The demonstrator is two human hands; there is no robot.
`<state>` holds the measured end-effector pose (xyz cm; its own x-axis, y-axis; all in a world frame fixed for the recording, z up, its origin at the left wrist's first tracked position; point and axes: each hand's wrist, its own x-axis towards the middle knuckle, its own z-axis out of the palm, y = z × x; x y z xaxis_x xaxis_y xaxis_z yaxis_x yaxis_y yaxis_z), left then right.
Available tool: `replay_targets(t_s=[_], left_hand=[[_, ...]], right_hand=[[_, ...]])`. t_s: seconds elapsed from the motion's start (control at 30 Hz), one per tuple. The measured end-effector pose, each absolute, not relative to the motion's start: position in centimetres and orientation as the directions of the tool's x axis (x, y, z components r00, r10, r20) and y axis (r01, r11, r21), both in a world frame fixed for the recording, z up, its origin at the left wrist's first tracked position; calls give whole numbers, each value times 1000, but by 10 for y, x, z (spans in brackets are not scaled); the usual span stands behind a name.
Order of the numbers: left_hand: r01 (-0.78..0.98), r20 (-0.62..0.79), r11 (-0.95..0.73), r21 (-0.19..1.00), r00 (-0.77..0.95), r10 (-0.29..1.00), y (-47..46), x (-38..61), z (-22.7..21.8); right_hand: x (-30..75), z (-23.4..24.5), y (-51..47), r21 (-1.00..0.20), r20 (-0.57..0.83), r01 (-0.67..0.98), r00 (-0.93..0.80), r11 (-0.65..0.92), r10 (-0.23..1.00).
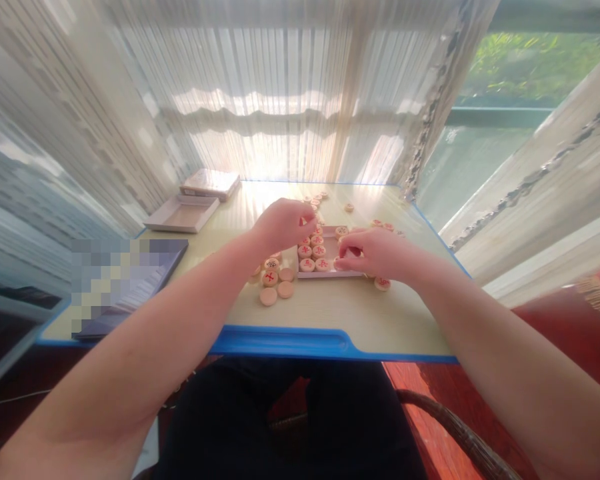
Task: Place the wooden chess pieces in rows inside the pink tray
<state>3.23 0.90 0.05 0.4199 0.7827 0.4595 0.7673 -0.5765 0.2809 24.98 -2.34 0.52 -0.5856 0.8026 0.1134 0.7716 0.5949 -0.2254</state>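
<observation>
A shallow white box [330, 274] sits mid-table, holding rows of round wooden xiangqi pieces [319, 251] with red characters along its left side. My right hand [380, 252] is over the box's right part, thumb and fingers closed on a xiangqi piece [337, 263] at the front row, partly hidden by the fingers. Above the box's far left corner, my left hand [284, 225] is closed with fingertips together; what they hold, if anything, is hidden. Left of the box lie loose pieces [270, 279], some face down and others showing red or black characters.
More pieces lie beyond the box and to its right [383, 283]. An empty box lid [183, 215] and a closed box [211, 183] stand at the back left. A dark folder [145, 283] lies at the left edge. Curtains [280, 100] hang behind the blue-edged table [400, 327].
</observation>
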Motion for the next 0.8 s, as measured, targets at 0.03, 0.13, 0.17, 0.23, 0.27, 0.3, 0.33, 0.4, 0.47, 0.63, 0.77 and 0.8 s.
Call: replay_targets(t_s=[0.03,0.13,0.17,0.23,0.27,0.3,0.33,0.4,0.47,0.63,0.77,0.8], left_hand=[[767,462,-578,279,421,781,9,32,1],[768,463,-580,273,423,779,9,32,1],[769,462,-578,273,423,780,8,33,1],[772,458,-575,272,421,783,8,33,1],[773,457,-574,271,421,783,8,33,1],[774,458,-573,269,421,783,8,33,1],[774,459,-575,266,423,781,8,33,1],[774,457,-580,255,432,777,8,32,0],[779,453,-579,242,438,777,8,32,0],[795,452,-575,195,447,772,9,32,1],[811,454,-577,95,481,750,10,31,0],[813,457,-578,72,488,743,10,31,0]], right_hand=[[249,6,-25,-225,114,770,-588,597,801],[249,6,-26,-245,127,723,-637,646,761],[249,6,-25,-253,132,703,-656,665,743],[250,4,-24,-268,135,681,-674,681,727],[250,4,-23,-273,134,685,-668,675,732],[250,3,-23,-276,131,698,-654,661,745],[251,3,-23,-274,129,713,-638,646,759],[251,5,-23,-262,123,732,-620,628,775],[251,7,-25,-254,107,724,-639,642,762],[252,11,-26,-246,46,727,-652,641,757],[251,9,-25,-190,52,784,-593,591,804],[251,8,-24,-179,60,794,-580,581,812]])
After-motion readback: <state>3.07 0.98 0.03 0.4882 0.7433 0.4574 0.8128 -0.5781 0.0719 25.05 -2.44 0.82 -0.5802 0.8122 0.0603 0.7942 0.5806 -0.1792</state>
